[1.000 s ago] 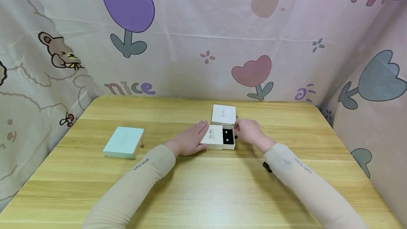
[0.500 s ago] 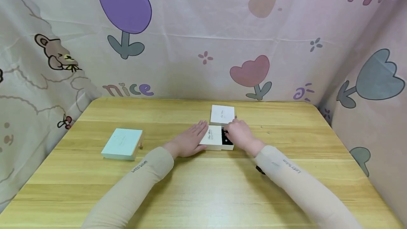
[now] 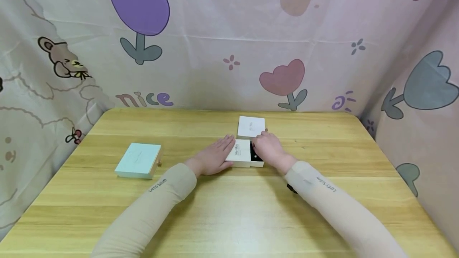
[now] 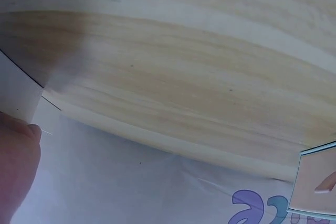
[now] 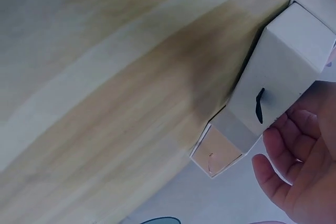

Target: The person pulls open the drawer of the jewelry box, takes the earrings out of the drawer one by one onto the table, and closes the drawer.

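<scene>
A small white drawer-style jewelry box (image 3: 241, 152) lies in the middle of the table with its drawer (image 3: 256, 164) slid partly out to the right. The drawer's black lining (image 3: 254, 156) shows a pearl-like stud. My left hand (image 3: 214, 158) rests on the box's sleeve, fingers fairly straight across the top and thumb along the near side. Over the open drawer is my right hand (image 3: 269, 149), its front fingertips down inside and hidden; I cannot tell whether they pinch a stud. In the right wrist view a black pull tab (image 5: 260, 106) hangs from the drawer's front.
Behind the opened box stands a second white box (image 3: 251, 126), shut, with printed lettering. Off to the left lies a larger pale mint box (image 3: 139, 160) with a small pull on its right side. A patterned cloth (image 3: 204, 51) hangs behind the wooden table (image 3: 229, 218).
My right hand has gone from the drawer's front end, at the right, to over the drawer, with its fingertips now inside. My left hand has stayed on the sleeve.
</scene>
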`<action>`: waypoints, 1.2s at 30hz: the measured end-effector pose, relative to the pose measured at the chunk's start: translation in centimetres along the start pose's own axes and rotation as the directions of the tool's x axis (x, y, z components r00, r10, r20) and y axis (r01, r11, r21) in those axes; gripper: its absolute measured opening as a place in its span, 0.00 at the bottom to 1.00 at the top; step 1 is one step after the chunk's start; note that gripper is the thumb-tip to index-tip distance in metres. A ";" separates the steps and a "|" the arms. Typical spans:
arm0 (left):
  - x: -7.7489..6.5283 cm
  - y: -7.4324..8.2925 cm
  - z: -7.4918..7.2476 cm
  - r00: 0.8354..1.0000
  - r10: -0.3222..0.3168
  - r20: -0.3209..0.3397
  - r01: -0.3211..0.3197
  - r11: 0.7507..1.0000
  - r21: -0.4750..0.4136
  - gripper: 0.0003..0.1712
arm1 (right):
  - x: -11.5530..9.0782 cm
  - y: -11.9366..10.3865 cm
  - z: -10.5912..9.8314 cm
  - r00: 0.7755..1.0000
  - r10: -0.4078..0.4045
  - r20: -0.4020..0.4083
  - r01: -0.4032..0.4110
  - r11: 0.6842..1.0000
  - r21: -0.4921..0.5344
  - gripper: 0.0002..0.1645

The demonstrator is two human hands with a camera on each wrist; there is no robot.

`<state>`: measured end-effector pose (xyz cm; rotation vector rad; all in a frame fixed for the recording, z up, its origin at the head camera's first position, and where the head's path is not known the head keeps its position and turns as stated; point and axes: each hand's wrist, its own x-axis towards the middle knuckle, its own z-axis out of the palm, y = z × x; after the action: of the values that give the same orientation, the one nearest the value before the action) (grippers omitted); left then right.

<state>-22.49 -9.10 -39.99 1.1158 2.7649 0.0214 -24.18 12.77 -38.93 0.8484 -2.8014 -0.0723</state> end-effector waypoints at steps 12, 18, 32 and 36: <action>0.1 0.1 -0.2 1.000 0.002 0.006 -0.002 1.000 0.020 0.42 | -1.1 4.5 -3.1 0.991 0.126 -0.035 -0.115 0.968 0.221 0.07; 0.0 -0.1 -0.2 1.000 0.007 0.007 -0.008 1.000 0.024 0.43 | -2.8 9.6 -3.2 0.962 0.271 0.035 -0.273 0.942 0.196 0.11; 0.0 -0.1 0.0 1.000 -0.003 0.022 0.002 0.999 0.038 0.43 | -5.4 14.2 -0.2 0.944 0.289 0.160 -0.305 0.948 0.086 0.06; 0.0 -0.2 0.1 1.000 -0.002 0.016 0.001 0.999 0.035 0.43 | -5.5 14.6 0.3 0.939 0.290 0.186 -0.310 0.946 0.091 0.07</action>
<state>-22.59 -9.25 -40.09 1.1170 2.7620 -0.0366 -27.72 27.99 -38.69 0.4437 -3.0892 0.0761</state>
